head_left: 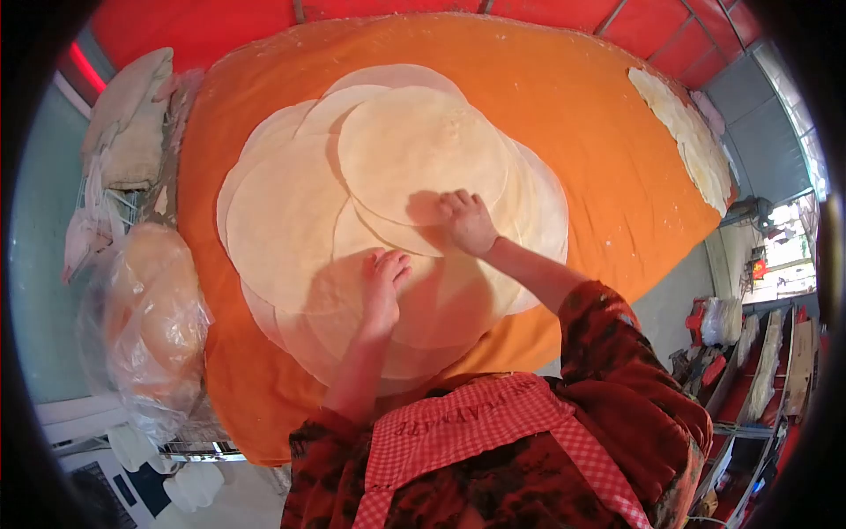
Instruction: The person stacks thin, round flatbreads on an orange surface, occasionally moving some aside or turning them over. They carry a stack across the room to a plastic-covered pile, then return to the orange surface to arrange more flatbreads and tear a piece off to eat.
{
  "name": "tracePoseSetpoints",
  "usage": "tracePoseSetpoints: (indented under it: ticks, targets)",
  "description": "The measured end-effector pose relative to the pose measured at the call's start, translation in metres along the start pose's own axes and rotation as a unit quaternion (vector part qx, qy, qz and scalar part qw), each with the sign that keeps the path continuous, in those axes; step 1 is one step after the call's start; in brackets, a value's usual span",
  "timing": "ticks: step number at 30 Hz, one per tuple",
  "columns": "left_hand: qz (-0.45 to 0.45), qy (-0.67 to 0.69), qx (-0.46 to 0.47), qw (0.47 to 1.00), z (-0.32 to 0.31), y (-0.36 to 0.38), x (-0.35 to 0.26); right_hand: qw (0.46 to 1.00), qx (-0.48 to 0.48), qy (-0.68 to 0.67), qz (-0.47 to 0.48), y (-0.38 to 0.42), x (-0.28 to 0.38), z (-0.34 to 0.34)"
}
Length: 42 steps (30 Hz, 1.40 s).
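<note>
Thin, pale round flatbreads (286, 220) lie overlapping in a wide ring-like pile in front of me. One flatbread (414, 150) rests on top, towards the back of the pile. Over its near edge is my right hand (467, 222), fingers loosely bent and slightly apart, its shadow falling to the left. My left hand (385, 286) hovers above the nearer flatbreads, palm turned inward, with loosely curled fingers that hold nothing I can see. Whether the right fingertips touch the top flatbread is hard to tell.
An orange cloth (608, 176) covers the table beneath the pile. More flatbreads (683, 132) lie at its far right edge. To the left are a clear plastic bag (154, 309) with round pale contents and a folded cloth (132, 115). Cluttered shelves (749, 379) stand at right.
</note>
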<state>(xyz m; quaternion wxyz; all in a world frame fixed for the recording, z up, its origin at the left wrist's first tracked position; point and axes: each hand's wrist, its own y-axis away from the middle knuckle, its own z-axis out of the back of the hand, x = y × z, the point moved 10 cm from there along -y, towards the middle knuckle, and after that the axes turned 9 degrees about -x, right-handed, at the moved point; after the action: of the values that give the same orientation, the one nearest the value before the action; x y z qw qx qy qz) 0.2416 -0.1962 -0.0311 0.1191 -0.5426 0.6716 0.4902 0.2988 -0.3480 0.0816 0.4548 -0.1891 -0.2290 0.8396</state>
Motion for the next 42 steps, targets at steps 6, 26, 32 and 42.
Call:
tracePoseSetpoints:
  ticks: [6, 26, 32, 42]
  targets:
    - [0.031, 0.040, 0.046, 0.998, -0.017, 0.000, 0.006, 0.994, 0.096, -0.045, -0.028, 0.020, -0.038, -0.015]
    - [0.010, 0.069, 0.094, 0.993, -0.035, 0.000, 0.010, 0.998, 0.027, -0.036, -0.052, 0.040, 0.019, 0.041]
    - [-0.157, -0.040, 0.029, 0.986, -0.020, 0.042, -0.052, 0.984, 0.094, -0.096, -0.118, -0.003, -0.047, -0.016]
    - [-0.161, -0.106, -0.160, 0.968, 0.096, 0.111, -0.025, 0.995, 0.059, -0.079, -0.018, 0.036, 0.066, 0.110]
